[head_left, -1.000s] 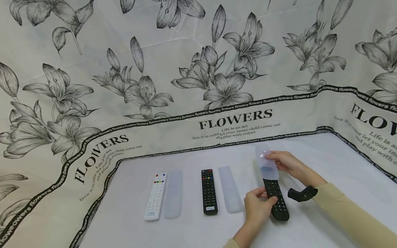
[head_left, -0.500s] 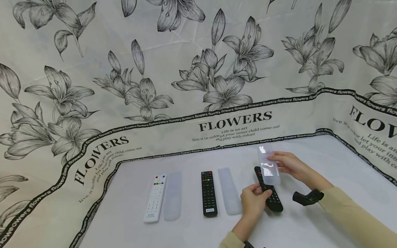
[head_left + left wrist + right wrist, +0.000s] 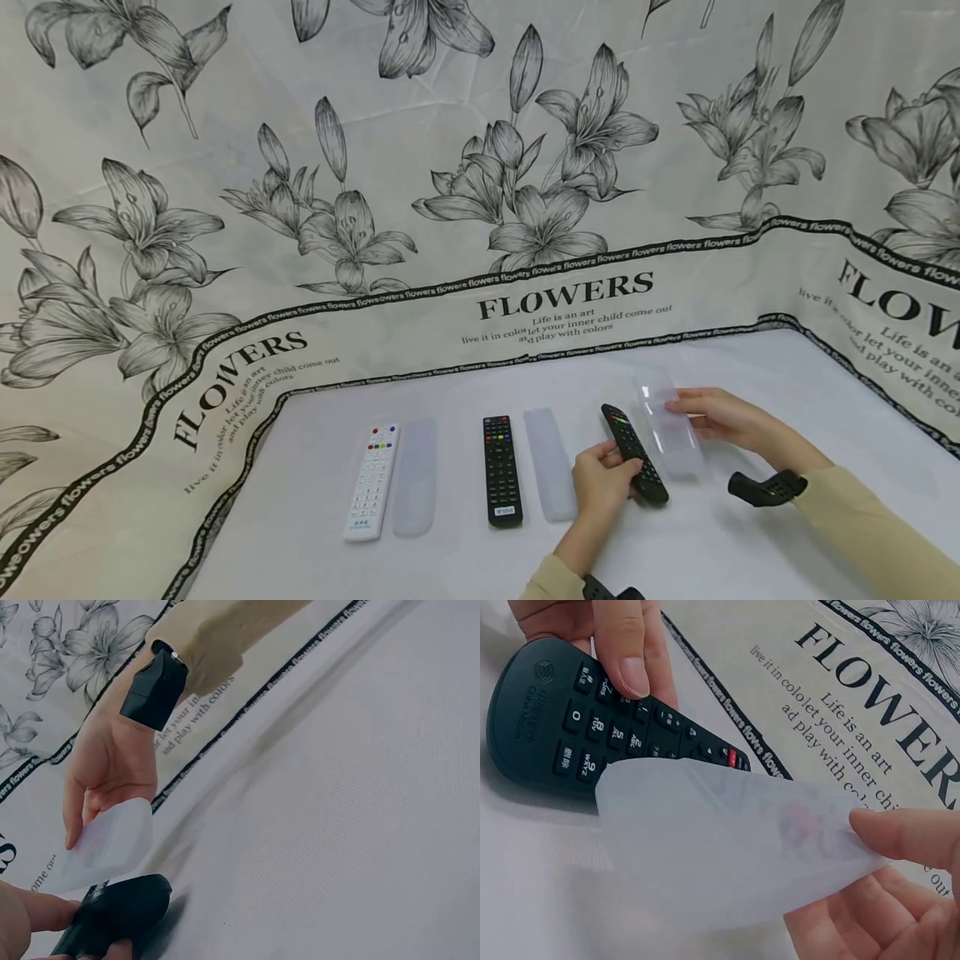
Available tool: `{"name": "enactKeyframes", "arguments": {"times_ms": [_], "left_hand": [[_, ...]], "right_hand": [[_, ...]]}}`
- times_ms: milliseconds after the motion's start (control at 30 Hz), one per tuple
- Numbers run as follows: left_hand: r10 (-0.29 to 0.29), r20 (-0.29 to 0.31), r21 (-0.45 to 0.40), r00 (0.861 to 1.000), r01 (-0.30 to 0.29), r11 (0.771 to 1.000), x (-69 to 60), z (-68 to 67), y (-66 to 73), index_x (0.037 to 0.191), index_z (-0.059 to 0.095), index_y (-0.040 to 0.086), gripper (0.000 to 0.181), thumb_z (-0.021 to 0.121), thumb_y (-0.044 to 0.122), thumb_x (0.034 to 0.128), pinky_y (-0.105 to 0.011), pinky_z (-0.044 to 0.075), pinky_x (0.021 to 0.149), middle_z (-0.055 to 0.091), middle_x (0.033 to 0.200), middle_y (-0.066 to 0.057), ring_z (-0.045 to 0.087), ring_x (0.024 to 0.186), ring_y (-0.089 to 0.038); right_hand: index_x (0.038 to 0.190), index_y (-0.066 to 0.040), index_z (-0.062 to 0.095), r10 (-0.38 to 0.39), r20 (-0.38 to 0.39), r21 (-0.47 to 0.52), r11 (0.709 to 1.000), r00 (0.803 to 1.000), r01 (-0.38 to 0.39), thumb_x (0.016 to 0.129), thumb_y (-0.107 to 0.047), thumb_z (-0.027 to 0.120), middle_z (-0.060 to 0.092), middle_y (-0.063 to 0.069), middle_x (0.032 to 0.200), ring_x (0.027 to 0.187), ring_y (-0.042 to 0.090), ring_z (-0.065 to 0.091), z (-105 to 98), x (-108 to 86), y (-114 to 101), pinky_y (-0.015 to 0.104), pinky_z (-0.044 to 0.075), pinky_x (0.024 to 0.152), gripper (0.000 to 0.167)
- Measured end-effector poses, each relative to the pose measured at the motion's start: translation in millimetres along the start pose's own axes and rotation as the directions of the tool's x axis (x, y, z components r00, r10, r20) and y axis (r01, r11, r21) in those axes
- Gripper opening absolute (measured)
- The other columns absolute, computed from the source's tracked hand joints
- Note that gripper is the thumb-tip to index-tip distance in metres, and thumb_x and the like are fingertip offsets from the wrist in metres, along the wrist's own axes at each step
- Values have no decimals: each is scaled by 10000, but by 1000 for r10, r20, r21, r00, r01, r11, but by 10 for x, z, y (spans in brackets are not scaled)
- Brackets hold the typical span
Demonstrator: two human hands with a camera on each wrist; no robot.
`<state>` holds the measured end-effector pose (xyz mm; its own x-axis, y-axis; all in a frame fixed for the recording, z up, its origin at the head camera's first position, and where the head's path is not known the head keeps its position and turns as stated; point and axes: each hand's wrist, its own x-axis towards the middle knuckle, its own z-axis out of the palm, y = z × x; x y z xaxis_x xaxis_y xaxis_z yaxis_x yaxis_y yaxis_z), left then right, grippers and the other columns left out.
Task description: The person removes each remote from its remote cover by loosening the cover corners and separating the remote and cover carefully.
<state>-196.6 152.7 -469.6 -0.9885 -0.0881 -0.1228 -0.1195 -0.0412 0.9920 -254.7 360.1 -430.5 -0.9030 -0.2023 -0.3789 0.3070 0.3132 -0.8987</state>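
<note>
My left hand [image 3: 602,487] grips a black remote control [image 3: 634,454] between thumb and fingers, slightly tilted over the white table. In the right wrist view the remote [image 3: 547,727] shows its rounded end and number keys, the left thumb lying across them. A translucent silicone remote cover [image 3: 670,427] is pinched by my right hand [image 3: 731,421] just right of the remote. The cover [image 3: 705,840] looks flat and hangs apart from the table, partly in front of the remote in that view. From the left wrist, the cover [image 3: 112,844] appears beyond the remote [image 3: 124,911].
A white remote [image 3: 372,482] lies at the left with a translucent cover [image 3: 415,479] beside it. Nearer the middle lie another black remote [image 3: 502,473] and its neighbouring cover [image 3: 550,465]. A flower-printed cloth [image 3: 390,167] hangs behind the table [image 3: 315,450].
The cover has come off the black remote: my right hand carried it away to the right and slightly down. My left hand shifted a little left with the remote.
</note>
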Motion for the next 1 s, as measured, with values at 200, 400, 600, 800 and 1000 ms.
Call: {"name": "enactKeyframes", "arguments": {"times_ms": [200, 400, 600, 800, 1000], "left_hand": [[26, -14, 63, 1000, -25, 998, 12, -28, -1, 1015, 690, -26, 343, 788, -35, 686, -242, 513, 426, 654, 695, -6, 590, 488, -103], [64, -6, 121, 998, -63, 991, 9, -83, 25, 1004, 702, -33, 312, 781, -26, 702, -227, 506, 423, 638, 717, -8, 573, 495, -81], [79, 56, 242, 995, -90, 966, -28, -76, 79, 1001, 695, -67, 259, 744, -27, 750, -209, 498, 434, 618, 725, -19, 597, 570, -83], [107, 106, 386, 989, -140, 912, -31, -72, 117, 789, 683, 7, 31, 712, 2, 798, -157, 413, 379, 556, 558, 36, 539, 425, -42], [123, 149, 446, 981, -178, 877, -13, -130, 139, 824, 667, -15, 39, 686, 19, 818, -130, 343, 358, 545, 513, 50, 461, 332, -17]], "right_hand": [[1449, 174, 24, 18, 45, 7, 1000, 999, -19, 962, -212, 547, 620, -69, 996, 822, 37, 608, -79, -38, 94, 205, 548, 701, 812], [1434, 196, 6, 46, 56, -8, 999, 997, -46, 943, -168, 568, 630, -62, 954, 759, 22, 583, -85, -50, 126, 177, 518, 628, 831], [1413, 217, 90, 53, 13, -139, 989, 998, -51, 933, -169, 577, 597, 14, 941, 730, 47, 541, -58, -44, 147, 220, 516, 660, 785], [1327, 210, 316, -66, -102, -415, 910, 993, 17, 889, -215, 628, 508, -21, 682, 549, 87, 433, 14, -36, 133, 220, 430, 513, 686], [1202, 161, 505, -165, -201, -661, 750, 966, -10, 839, -272, 693, 677, 179, 871, 628, 151, 587, 34, -85, 34, 317, 474, 565, 596]]}}
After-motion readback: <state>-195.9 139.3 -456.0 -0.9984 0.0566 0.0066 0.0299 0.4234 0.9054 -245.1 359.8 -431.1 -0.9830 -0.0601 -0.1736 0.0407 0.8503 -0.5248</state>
